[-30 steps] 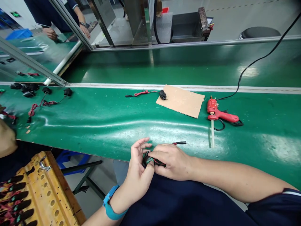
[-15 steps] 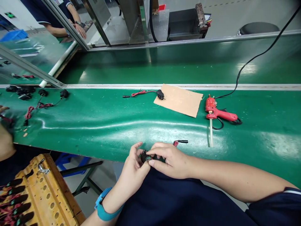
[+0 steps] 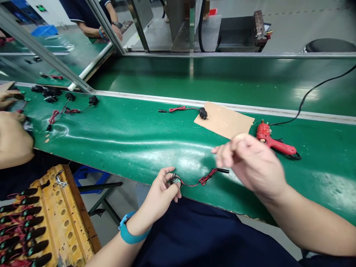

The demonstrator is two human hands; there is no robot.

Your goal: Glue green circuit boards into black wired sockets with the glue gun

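My left hand [image 3: 164, 191] is closed around a small round black part with a green circuit board [image 3: 176, 181], near the front edge of the bench. A red and black cable [image 3: 204, 180] runs from that part to the right across the green mat, ending in a black plug [image 3: 223, 171]. My right hand [image 3: 251, 163] is raised over the mat, blurred, its fingers loosely bent and apart with nothing visible in them. Close beyond it lies a red hot glue gun [image 3: 282, 147], its front partly hidden by the hand.
A cardboard piece [image 3: 222, 120] carries the end of another wired black part [image 3: 203, 113]. More such parts [image 3: 93, 100] lie at left, near a co-worker's hand [image 3: 13, 133]. A yellow rack [image 3: 61, 222] with several black pieces stands lower left. A metal frame [image 3: 61, 66] rises behind.
My right hand has left the black part and moved up and right towards the glue gun. The part stays in my left hand, its board and cable now showing. The view has shifted.
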